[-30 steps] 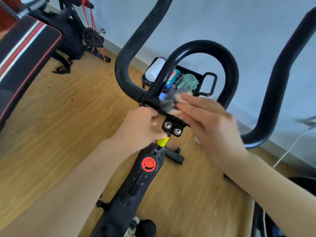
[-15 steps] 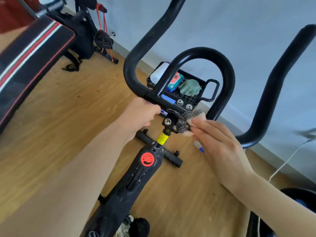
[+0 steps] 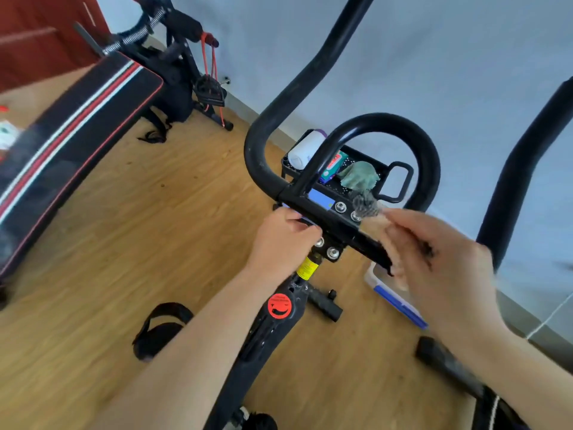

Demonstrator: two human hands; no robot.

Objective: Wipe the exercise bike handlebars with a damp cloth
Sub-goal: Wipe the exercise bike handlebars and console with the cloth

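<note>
The exercise bike's black handlebars [image 3: 403, 128] rise in front of me, with a centre loop and two long side bars. My left hand [image 3: 280, 240] grips the crossbar left of the bolted clamp [image 3: 331, 251]. My right hand [image 3: 434, 259], blurred by motion, holds a grey patterned cloth [image 3: 366, 204] against the right part of the crossbar, next to the small blue display [image 3: 321, 200]. Part of the cloth is hidden under my fingers.
A black tray [image 3: 400, 181] behind the bars holds a white roll, a wipes packet and a green rag. A padded bench [image 3: 71, 125] and black gym gear stand at left. A blue-and-white box [image 3: 397, 297] lies on the wood floor by the wall.
The view has dropped and widened. My right hand has swept the cloth from the clamp bolts up and to the right along the crossbar. My left hand keeps its grip.
</note>
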